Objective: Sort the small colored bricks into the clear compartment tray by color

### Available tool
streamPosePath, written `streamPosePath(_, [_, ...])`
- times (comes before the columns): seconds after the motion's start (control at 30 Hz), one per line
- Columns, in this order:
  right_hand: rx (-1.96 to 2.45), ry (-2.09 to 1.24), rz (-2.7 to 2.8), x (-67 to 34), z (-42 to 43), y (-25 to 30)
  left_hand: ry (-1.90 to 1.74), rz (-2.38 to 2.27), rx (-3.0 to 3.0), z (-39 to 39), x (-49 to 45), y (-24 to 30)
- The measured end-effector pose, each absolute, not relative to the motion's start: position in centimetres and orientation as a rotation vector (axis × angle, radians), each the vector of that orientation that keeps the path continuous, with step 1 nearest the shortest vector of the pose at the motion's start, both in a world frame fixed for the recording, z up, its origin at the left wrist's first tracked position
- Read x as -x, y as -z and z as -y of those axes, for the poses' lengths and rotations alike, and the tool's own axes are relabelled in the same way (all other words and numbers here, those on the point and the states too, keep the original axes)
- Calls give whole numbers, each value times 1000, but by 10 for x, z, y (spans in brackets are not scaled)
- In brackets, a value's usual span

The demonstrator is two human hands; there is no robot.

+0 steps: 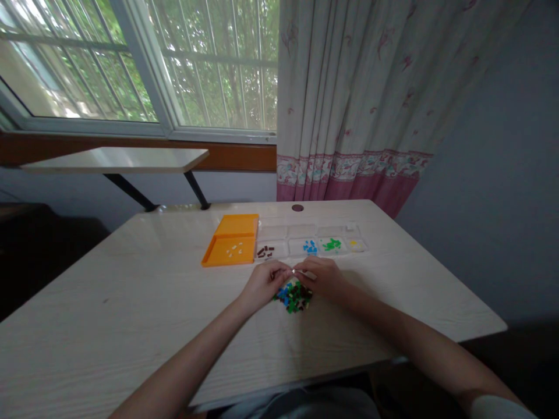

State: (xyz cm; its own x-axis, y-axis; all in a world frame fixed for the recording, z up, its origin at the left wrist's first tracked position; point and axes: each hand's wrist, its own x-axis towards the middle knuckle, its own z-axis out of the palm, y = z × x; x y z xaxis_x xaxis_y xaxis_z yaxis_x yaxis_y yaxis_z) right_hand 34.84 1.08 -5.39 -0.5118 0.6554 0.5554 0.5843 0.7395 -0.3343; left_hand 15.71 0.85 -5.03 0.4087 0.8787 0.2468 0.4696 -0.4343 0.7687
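Observation:
My left hand (pixel 263 283) and my right hand (pixel 324 277) meet above the table, fingertips pinched together. Between them shows a small whitish piece (pixel 293 271), too tiny to make out its exact kind. Right below the fingers lies a pile of small building bricks (pixel 296 299) in green, blue, dark brown and pale colours, its upper edge partly hidden by the hands. Just beyond the hands stands a clear compartment tray (pixel 279 249). Its near row holds brown bricks (pixel 265 252), blue bricks (pixel 310 247), green bricks (pixel 332 244) and a little yellow (pixel 353 242) in separate compartments.
An orange open case (pixel 236 226) adjoins the tray's left end, with several white pieces (pixel 234 250) in its near half. A raised shelf (pixel 131 160) on black legs stands at the back left of the table (pixel 131 308). A curtain (pixel 349 105) hangs behind.

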Motion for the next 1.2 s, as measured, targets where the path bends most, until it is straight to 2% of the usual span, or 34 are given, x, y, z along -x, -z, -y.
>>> streamPosePath(0.37, [918, -258, 2202, -348, -11, 53, -1037, -1117, -2194, -7, -155, 50])
streamPosePath(0.9, [896, -290, 2213, -352, -16, 54, -1085, -1088, -2286, -5, -154, 46])
streamPosePath(1.2, [789, -515, 2535, -385, -33, 48, -1367, -1315, -2192, -11, -130, 35])
